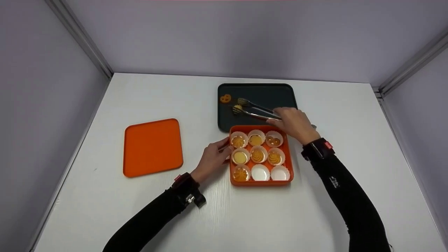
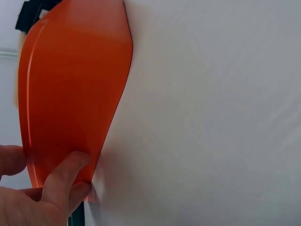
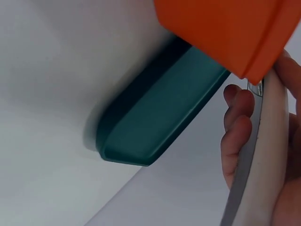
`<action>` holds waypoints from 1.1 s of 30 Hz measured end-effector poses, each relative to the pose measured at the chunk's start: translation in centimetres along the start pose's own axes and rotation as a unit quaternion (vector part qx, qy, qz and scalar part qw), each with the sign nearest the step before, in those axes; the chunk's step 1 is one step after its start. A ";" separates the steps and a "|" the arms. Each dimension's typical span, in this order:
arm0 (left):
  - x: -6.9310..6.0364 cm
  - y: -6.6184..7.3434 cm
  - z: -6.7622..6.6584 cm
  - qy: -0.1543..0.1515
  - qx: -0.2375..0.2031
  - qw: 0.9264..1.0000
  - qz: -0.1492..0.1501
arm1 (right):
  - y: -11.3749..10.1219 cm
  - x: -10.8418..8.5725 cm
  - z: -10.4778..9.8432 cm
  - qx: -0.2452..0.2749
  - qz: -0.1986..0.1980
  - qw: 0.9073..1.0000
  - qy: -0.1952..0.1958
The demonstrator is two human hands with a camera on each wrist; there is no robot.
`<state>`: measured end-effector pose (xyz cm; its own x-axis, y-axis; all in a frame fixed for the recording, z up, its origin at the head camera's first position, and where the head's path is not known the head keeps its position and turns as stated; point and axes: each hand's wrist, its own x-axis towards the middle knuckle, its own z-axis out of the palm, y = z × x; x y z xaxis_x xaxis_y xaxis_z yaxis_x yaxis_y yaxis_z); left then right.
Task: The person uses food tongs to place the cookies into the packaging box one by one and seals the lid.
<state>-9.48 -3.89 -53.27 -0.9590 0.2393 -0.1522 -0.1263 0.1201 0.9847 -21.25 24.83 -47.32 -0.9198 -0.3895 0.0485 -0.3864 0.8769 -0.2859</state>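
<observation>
The right hand (image 1: 294, 123) grips metal tongs (image 1: 260, 115) over the dark tray; in the right wrist view its fingers (image 3: 237, 125) curl round the tongs' handle (image 3: 263, 155). The tongs' tips lie around a small striped yellow piece (image 1: 237, 109) on the tray; contact cannot be told. The left hand (image 1: 214, 157) rests its fingertips on the left wall of the orange box (image 1: 262, 183), also seen in the left wrist view, where fingers (image 2: 63, 181) touch the box wall (image 2: 75, 84). Seven of the box's paper cups hold yellow or brown pieces; two front cups (image 1: 260, 172) are empty.
A dark green tray (image 1: 280, 91) stands behind the box, with a pretzel-shaped piece (image 1: 225, 98) at its left. An orange lid or flat tray (image 1: 152, 147) lies on the white table (image 1: 196, 217) at the left. Pale walls (image 1: 245, 38) border the table.
</observation>
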 end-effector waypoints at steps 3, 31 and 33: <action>0.0 0.0 -0.1 0.002 0.002 1.000 0.000 | 0.3 -0.2 0.0 0.001 0.005 1.000 -0.007; 0.6 -0.1 0.3 -0.005 0.009 1.000 0.002 | 2.7 -1.4 -0.4 0.012 0.021 1.000 0.003; 0.6 -0.1 0.2 -0.004 0.011 1.000 0.003 | 2.8 -1.6 -0.6 0.008 0.025 1.000 0.002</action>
<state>-9.96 -3.54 -53.50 -0.9578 0.2472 -0.1469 -0.1149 0.1395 0.9835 -20.94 28.06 -47.68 -0.9381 -0.3444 0.0381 -0.3392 0.8904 -0.3035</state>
